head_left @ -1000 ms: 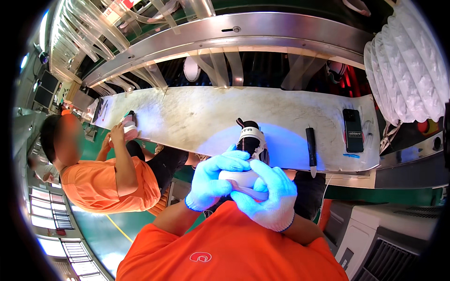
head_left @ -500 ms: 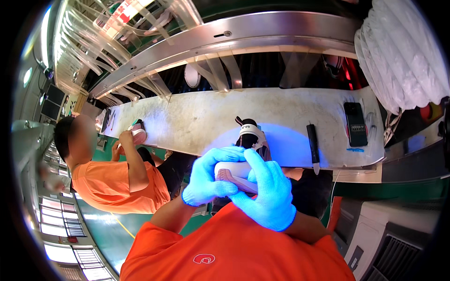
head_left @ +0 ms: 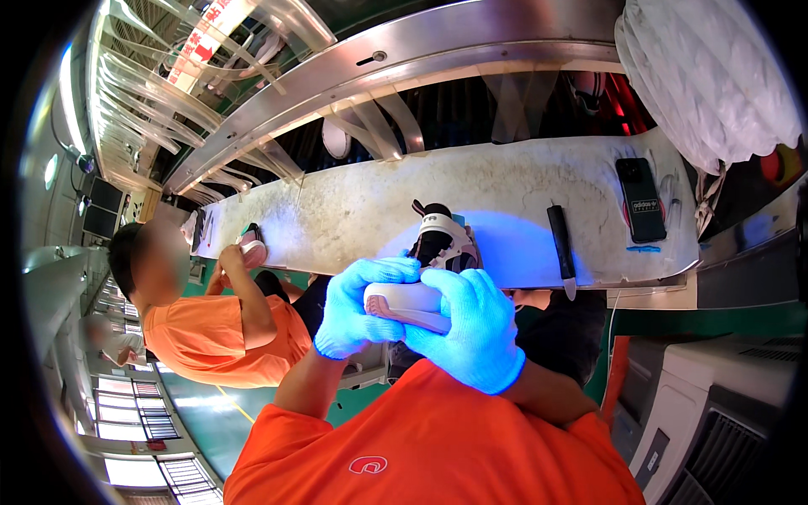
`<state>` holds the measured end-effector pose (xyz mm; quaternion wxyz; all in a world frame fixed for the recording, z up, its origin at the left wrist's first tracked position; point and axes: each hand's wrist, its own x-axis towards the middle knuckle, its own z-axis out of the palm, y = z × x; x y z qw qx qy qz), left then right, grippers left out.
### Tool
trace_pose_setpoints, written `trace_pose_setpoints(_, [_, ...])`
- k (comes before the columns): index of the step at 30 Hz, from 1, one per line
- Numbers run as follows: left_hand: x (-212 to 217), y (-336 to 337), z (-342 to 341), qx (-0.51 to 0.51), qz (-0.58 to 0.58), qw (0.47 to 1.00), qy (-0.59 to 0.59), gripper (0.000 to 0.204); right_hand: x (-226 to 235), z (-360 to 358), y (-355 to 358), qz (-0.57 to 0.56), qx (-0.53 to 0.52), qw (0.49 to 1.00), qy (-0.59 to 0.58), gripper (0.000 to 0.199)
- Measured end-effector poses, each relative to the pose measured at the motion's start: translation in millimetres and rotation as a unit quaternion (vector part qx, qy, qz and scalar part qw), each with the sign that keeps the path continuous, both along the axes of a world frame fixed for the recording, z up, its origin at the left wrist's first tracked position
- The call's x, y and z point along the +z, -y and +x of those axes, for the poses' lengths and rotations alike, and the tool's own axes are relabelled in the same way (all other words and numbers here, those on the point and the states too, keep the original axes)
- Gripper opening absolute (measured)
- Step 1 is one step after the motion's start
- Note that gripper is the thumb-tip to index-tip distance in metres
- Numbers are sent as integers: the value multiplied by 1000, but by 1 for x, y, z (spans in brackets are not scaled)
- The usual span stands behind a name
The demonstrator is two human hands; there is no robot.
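Both my hands, in white knit gloves lit blue, are closed around a white shoe sole with a pink, ridged end (head_left: 410,300). My left hand (head_left: 358,303) grips its left end, the thumb along the lower side. My right hand (head_left: 473,330) wraps the right end, with fingers over the top and the thumb below. Whether an upper is joined to the sole is hidden. Just beyond my fingers, a black, white and mauve shoe (head_left: 441,236) sits at the bench's near edge, partly covered by my gloves.
On the bench (head_left: 353,198), to the right, are a black-handled knife (head_left: 560,244), its blade past the near edge, a dark phone (head_left: 641,200) and a small blue item (head_left: 644,249). A co-worker (head_left: 219,324) at left handles a shoe (head_left: 252,246). White sheeting (head_left: 711,76) hangs right.
The sole in my hands has tipped slightly and sits a little farther left in view, with more of its white side showing. My whole view has shifted slightly.
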<state>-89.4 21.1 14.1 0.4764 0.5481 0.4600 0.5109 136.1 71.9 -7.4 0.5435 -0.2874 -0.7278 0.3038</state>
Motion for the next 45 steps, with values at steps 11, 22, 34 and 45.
trace_pose_setpoints(11, [-1,-10,-11,-18,1,1000,12,72,-10,-11,-8,5,-5,1000,-20,72])
trace_pose_setpoints(22, [50,-7,4,-7,-102,993,-56,63,-12,-23,-8,-11,11,1000,-11,70])
trace_pose_setpoints(34, [52,-12,7,49,-102,985,-133,52,-55,-4,12,-108,-18,992,-58,69])
trace_pose_setpoints(45, [62,-21,22,33,-105,982,-154,52,-60,0,18,-152,64,977,-135,51])
